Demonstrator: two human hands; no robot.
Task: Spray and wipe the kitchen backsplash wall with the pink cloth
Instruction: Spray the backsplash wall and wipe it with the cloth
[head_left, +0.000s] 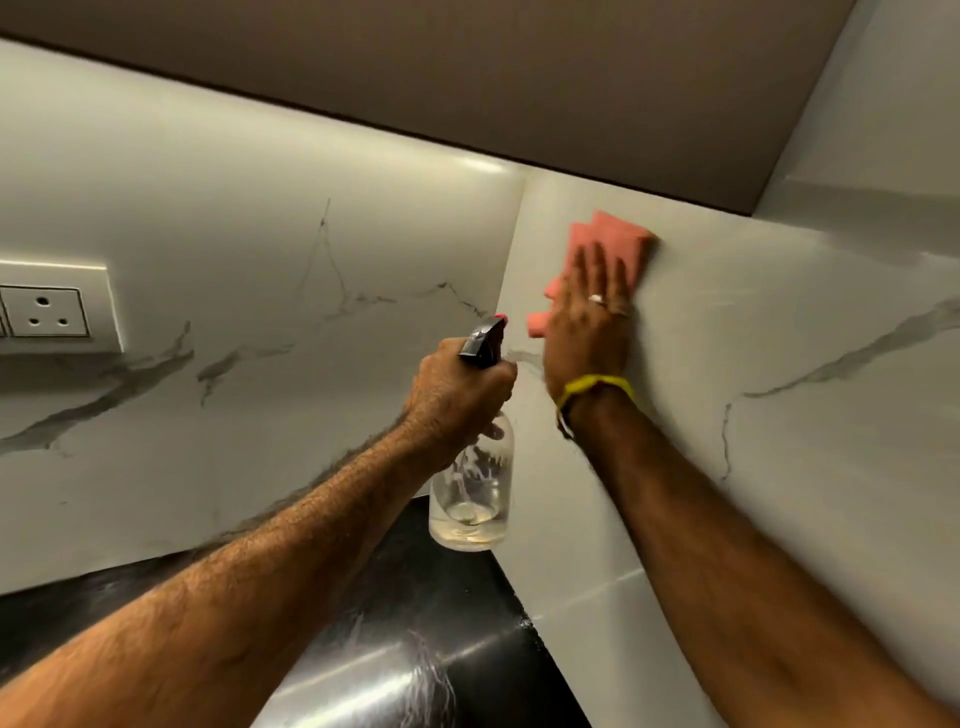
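Pink cloth (608, 254) is seen from the head camera pressed flat to the marble backsplash wall (779, 338) by the straight-fingered right hand (589, 322), just under the cabinet (467, 78), folded lengthwise up the wall. Beside it, lower left, the spray bottle (475, 488) is gripped by the left hand (457, 395); unwiped wall lies rightward, nearest the right hand.

One view only, from the person's head, tilted so the scene leans. It faces a corner where two marble-patterned backsplash walls (779, 332) meet, close enough that both forearms fill the lower frame. The dark cabinet underside (519, 88) spans the top; the black table (415, 649) lies low at centre.
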